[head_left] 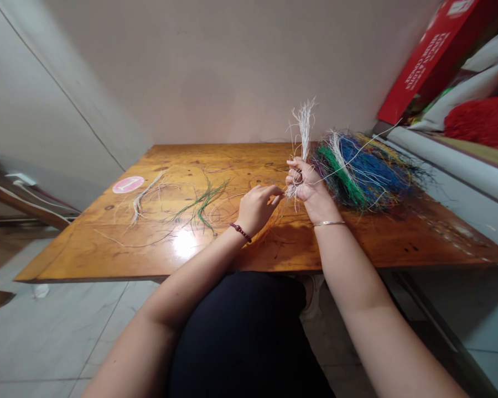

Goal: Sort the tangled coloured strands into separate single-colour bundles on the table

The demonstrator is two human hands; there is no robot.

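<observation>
My right hand point(301, 179) is wrapped round a bundle of white wires point(305, 130), held upright above the table with its frayed top fanning out. Loose ends of the bundle poke out below the fist. Just left of it, my left hand point(260, 202) has thumb and fingers pinched together near those lower ends; whatever thin strand is between the fingertips is too small to make out. Beside my right hand lies a big tangled heap of wires point(369, 171), blue, green, white, yellow and dark. Thin orange strands point(269, 229) lie on the table under my left hand.
On the wooden table point(87, 249) lie a small green wire bunch point(203, 202), a whitish bunch point(138, 205) and a round pink sticker point(128, 184). A red box point(427, 61) and red material point(481, 122) rest on a raised surface at right. A wall stands behind.
</observation>
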